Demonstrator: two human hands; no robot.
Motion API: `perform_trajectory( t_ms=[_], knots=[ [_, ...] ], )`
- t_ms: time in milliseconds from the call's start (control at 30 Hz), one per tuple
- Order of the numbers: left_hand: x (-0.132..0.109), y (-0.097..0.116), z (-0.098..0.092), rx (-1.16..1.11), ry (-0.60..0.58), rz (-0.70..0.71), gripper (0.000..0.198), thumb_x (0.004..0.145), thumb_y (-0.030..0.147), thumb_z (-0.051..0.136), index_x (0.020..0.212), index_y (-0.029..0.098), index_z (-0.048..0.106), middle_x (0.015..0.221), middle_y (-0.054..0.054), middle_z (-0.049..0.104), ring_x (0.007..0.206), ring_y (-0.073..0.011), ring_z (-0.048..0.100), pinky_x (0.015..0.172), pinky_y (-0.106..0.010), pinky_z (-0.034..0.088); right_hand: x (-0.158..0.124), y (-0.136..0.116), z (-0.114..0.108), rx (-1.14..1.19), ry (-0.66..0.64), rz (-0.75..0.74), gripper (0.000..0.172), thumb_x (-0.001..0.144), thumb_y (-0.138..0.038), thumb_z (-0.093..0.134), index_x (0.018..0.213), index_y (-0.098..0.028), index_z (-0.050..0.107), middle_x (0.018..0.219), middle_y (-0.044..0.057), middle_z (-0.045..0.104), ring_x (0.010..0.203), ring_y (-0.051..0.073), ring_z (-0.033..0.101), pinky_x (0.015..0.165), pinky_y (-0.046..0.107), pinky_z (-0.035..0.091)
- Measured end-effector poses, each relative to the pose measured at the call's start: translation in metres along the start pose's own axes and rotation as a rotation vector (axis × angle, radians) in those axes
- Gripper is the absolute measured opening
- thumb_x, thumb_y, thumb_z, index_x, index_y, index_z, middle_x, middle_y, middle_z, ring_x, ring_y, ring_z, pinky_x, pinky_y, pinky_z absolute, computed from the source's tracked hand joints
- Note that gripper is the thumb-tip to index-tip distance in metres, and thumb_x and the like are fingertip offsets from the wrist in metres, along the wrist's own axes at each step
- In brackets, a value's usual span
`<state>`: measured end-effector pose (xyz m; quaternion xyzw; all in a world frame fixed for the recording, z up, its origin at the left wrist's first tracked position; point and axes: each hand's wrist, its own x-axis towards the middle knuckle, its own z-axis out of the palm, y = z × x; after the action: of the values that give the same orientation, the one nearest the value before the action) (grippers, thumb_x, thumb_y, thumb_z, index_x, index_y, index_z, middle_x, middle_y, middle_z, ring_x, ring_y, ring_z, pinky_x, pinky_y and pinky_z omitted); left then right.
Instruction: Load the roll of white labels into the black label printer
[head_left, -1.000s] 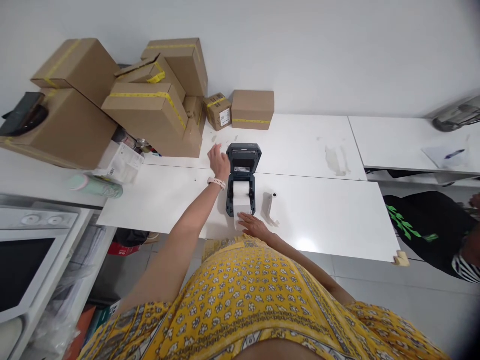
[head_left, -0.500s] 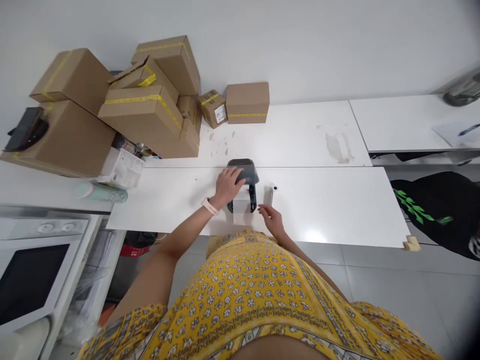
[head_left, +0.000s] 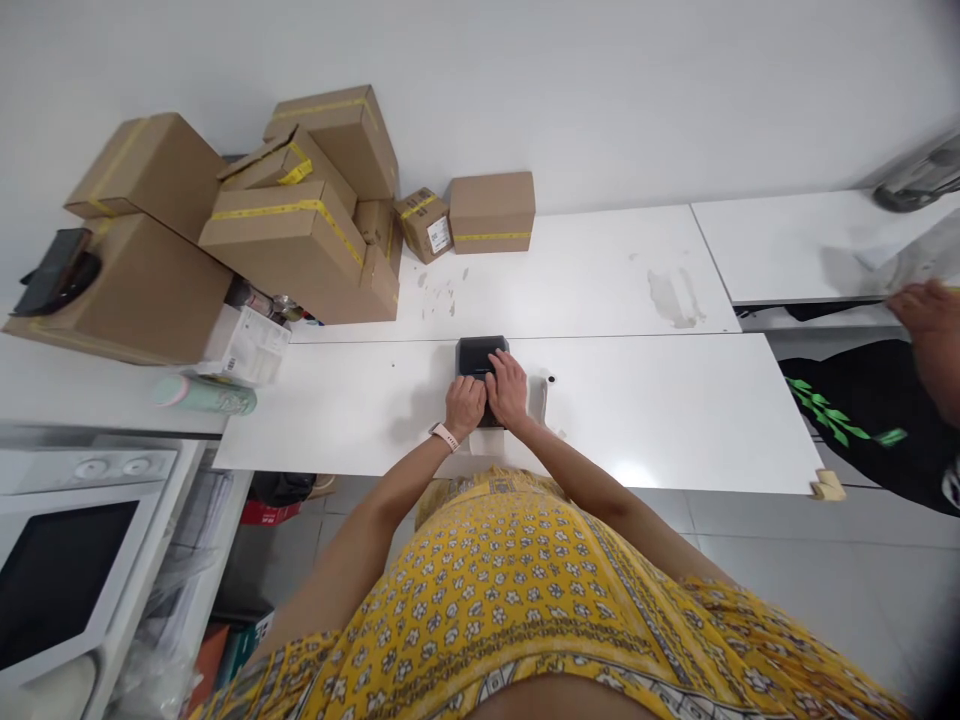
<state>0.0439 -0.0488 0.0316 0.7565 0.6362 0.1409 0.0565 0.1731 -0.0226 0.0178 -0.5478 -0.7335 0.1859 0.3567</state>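
A dark label printer [head_left: 480, 352] sits on the white table with its lid down. White paper [head_left: 486, 441] sticks out at its front edge. Curled over the left part of the lid is my left hand [head_left: 465, 404], with a pale pink band on the wrist. My right hand [head_left: 508, 388] grips the right part, its fingers reaching across the top. The two hands nearly touch and hide the printer's front. Just right of my right hand, a small white piece with a black dot [head_left: 551, 379] lies on the table.
Taped cardboard boxes [head_left: 285, 235] are stacked at the back left, near a mint bottle [head_left: 204, 395]. A wooden block [head_left: 827, 485] sits at the table's right corner. At the far right, another person's hand [head_left: 930, 315] is beside a clear plastic bag [head_left: 926, 255].
The printer's lid, raised half a second ago, is now down. My right hand has moved from beside the printer onto it, and my left hand has come lower. Another person's hand has appeared at right.
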Motion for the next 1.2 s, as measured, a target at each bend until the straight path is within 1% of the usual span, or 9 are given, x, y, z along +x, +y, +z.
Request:
perform_trajectory(
  t_ms=[67,133,200,233,300,467,767,1033,1200],
  knots=[
    [0.012,0.002,0.005,-0.024,0.054,-0.128,0.042,0.102,0.028,0.027,0.098,0.013,0.066,0.098,-0.015,0.065,0.100,-0.0251,0.057,0.092,-0.040,0.041,0.001,-0.003,0.011,-0.056,-0.050,-0.042,0.048,0.102,-0.029,0.024,0.145,-0.014,0.042,0.154,0.013,0.038,0.147,0.023,0.023,0.119,0.049,0.018],
    [0.017,0.003,0.011,-0.053,0.122,-0.201,0.041,0.101,0.027,0.028,0.114,0.011,0.063,0.117,-0.017,0.063,0.114,-0.0268,0.054,0.099,-0.044,0.039,-0.004,-0.002,0.017,-0.127,-0.075,-0.074,0.049,0.102,-0.027,0.025,0.147,-0.014,0.039,0.156,0.012,0.035,0.149,0.022,0.019,0.120,0.050,0.015],
    [0.015,0.001,0.018,-0.068,0.165,-0.172,0.044,0.100,0.025,0.028,0.133,0.009,0.053,0.141,-0.019,0.050,0.135,-0.0275,0.040,0.110,-0.049,0.030,-0.011,0.002,0.021,-0.194,-0.075,-0.104,0.050,0.102,-0.024,0.025,0.149,-0.014,0.036,0.158,0.012,0.033,0.150,0.022,0.018,0.120,0.051,0.016],
    [0.014,0.000,0.022,-0.066,0.169,-0.155,0.047,0.100,0.024,0.028,0.139,0.009,0.048,0.149,-0.018,0.043,0.142,-0.0270,0.032,0.115,-0.051,0.024,-0.014,0.004,0.022,-0.219,-0.066,-0.117,0.050,0.102,-0.024,0.026,0.150,-0.014,0.034,0.158,0.012,0.033,0.150,0.022,0.018,0.120,0.051,0.017],
    [0.011,-0.005,0.031,-0.056,0.139,-0.106,0.050,0.099,0.020,0.027,0.146,0.010,0.041,0.155,-0.016,0.035,0.147,-0.0248,0.023,0.119,-0.053,0.016,-0.018,0.008,0.026,-0.250,-0.039,-0.151,0.051,0.102,-0.022,0.026,0.152,-0.015,0.031,0.158,0.012,0.032,0.150,0.022,0.018,0.119,0.051,0.019],
    [0.009,-0.012,0.045,-0.025,0.143,-0.080,0.055,0.096,0.018,0.028,0.151,0.013,0.035,0.158,-0.013,0.031,0.150,-0.0226,0.016,0.121,-0.054,0.011,-0.019,0.016,0.032,-0.305,0.003,-0.229,0.055,0.101,-0.019,0.029,0.155,-0.017,0.022,0.158,0.010,0.032,0.149,0.023,0.022,0.118,0.049,0.024],
    [0.009,-0.014,0.056,0.024,0.185,-0.100,0.057,0.092,0.015,0.034,0.149,0.018,0.042,0.157,-0.011,0.033,0.147,-0.0234,0.024,0.120,-0.053,0.020,-0.017,0.023,0.036,-0.319,0.028,-0.288,0.061,0.098,-0.019,0.034,0.157,-0.024,0.017,0.157,0.006,0.036,0.145,0.024,0.033,0.113,0.048,0.037],
    [0.008,-0.013,0.058,0.053,0.196,-0.097,0.058,0.093,0.014,0.035,0.150,0.018,0.038,0.156,-0.012,0.033,0.145,-0.0245,0.029,0.117,-0.054,0.029,-0.017,0.025,0.037,-0.360,0.013,-0.291,0.062,0.097,-0.018,0.037,0.156,-0.022,0.021,0.156,0.007,0.035,0.144,0.026,0.036,0.111,0.049,0.039],
    [0.007,-0.012,0.056,0.030,0.173,-0.095,0.057,0.093,0.014,0.033,0.150,0.016,0.039,0.156,-0.012,0.034,0.147,-0.0242,0.026,0.117,-0.053,0.029,-0.018,0.024,0.036,-0.366,-0.013,-0.275,0.065,0.096,-0.018,0.037,0.157,-0.025,0.016,0.157,0.006,0.035,0.144,0.025,0.036,0.111,0.049,0.039]
  ],
)
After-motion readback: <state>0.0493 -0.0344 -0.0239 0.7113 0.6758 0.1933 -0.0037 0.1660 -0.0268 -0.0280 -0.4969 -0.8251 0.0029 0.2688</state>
